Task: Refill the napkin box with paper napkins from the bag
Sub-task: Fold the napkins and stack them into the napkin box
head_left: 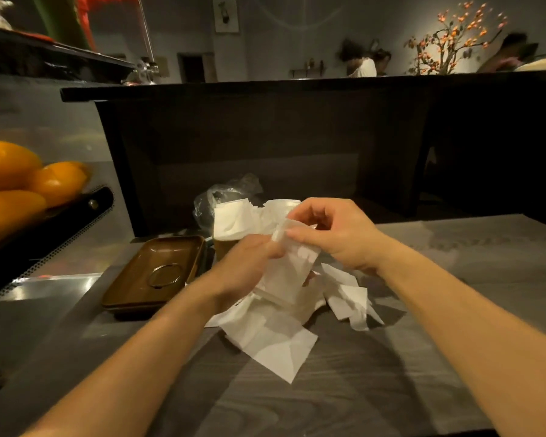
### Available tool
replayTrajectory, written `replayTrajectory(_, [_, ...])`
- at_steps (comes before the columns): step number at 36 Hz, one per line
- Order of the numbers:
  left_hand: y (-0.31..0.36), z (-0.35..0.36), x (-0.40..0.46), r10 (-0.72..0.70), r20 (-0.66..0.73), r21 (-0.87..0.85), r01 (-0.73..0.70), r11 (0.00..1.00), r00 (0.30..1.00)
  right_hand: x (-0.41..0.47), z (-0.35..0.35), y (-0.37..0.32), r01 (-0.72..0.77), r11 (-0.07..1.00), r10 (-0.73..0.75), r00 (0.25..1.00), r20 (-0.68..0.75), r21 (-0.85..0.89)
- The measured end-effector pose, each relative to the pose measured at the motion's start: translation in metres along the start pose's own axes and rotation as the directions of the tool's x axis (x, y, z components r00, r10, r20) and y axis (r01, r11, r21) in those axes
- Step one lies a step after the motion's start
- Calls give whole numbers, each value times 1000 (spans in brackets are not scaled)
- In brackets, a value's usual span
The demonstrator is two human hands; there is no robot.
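Your left hand (249, 263) and right hand (331, 234) both pinch one white napkin (292, 266) above the counter (391, 389), its long axis hanging roughly top-to-bottom. Loose napkins (275, 342) sprawl under your hands, corners pointing toward you. Napkin box (223, 247) sits just behind your left hand w/ napkins sticking up; clear bag (230, 189) behind it. Brown tray (133, 285) lies left, close by. Open counter to the right & near you. Dim room, oranges (16, 184) far left.

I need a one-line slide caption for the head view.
Both hands pinch a paper napkin above loose napkins, beside the brown lid.
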State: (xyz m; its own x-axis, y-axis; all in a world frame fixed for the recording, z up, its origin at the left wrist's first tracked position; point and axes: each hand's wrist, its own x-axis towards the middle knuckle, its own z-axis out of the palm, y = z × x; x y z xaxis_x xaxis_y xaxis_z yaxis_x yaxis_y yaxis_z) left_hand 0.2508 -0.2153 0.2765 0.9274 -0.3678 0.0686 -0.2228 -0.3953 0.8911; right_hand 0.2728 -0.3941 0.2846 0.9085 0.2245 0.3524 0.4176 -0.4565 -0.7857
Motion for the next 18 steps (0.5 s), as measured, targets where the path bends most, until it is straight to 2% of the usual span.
replayTrajectory(5, [-9, -8, 9, 12, -49, 8, -11, 1000, 999, 7, 10, 18, -105, 993, 98, 990, 104, 62])
replayTrajectory(8, [-9, -13, 11, -2, -58, -23, 0, 1000, 998, 6, 12, 19, -46, 997, 39, 994, 97, 66])
replayTrajectory(12, [-13, -27, 14, -28, 78, -116, 36, 993, 997, 3, 12, 16, 18, 988, -35, 994, 104, 155])
replayTrajectory(15, [-18, -33, 14, -63, 196, -104, 85, 991, 979, 3, 11, 13, 11, 962, -37, 995, 90, 273])
replayTrajectory(17, [-19, -29, 13, -90, 188, -138, 117, 984, 978, 2, 15, 9, 13, 952, -47, 993, 105, 305])
replayTrajectory(18, [-21, -27, 14, -101, 131, -161, 121, 979, 986, 2, 19, 9, 25, 965, -51, 994, 93, 261])
